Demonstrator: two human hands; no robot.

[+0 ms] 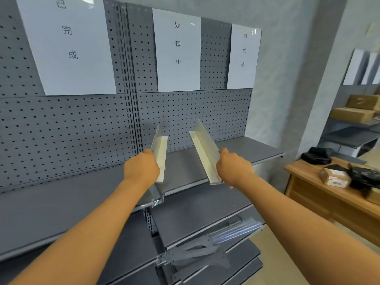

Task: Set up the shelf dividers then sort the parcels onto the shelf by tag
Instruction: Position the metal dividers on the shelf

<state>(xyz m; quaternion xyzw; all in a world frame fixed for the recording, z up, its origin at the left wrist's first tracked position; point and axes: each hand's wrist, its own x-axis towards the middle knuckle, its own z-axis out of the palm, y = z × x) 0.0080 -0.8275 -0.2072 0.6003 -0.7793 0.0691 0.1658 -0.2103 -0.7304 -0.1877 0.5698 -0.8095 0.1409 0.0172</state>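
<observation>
Forearms: two bare forearms reach from the bottom corners of the head view toward the shelf.
Left hand (141, 167): closed around the near end of the left divider (161, 155), an L-shaped cream piece, held just above the shelf board (82, 194).
Right hand (233, 168): closed around the near end of the right divider (205, 153), also L-shaped, tilted, its far end pointing to the pegboard (185, 116).
Position of dividers: both are over the middle of the board, near each other but apart; it is not clear if either one touches the board yet.
Handling: they look thin, stiff and light, probably smooth; a grip at the near end with the flat foot downward seems sensible.
Signs: three white sheets (176, 50) with printed characters hang on the pegboard.
Surface: grey metal shelf boards, bare; lower boards are seen below.
Room: at the right stands a wooden desk (308, 182) with parcels (335, 177), some in black bags; cardboard boxes (351, 114) lie on another rack behind.
</observation>
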